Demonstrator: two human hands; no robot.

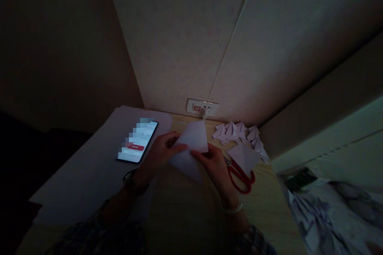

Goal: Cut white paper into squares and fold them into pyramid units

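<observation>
Left hand [166, 146] and right hand [216, 164] are being used to pinch paper [196, 134], seemingly mid-fold; next, neat creasing is probably being needed.

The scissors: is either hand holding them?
No: the left hand and right hand hold paper while the scissors lie on the table.

The white paper [196, 135] was plain and dimly lit, with straight edges and a folded, angular outline. It was held aslant in front of the wall socket [202, 105], its narrow, paler upper end nearest the socket. Its darker lower part spread away from the socket, tapering to a corner farthest from it.
</observation>
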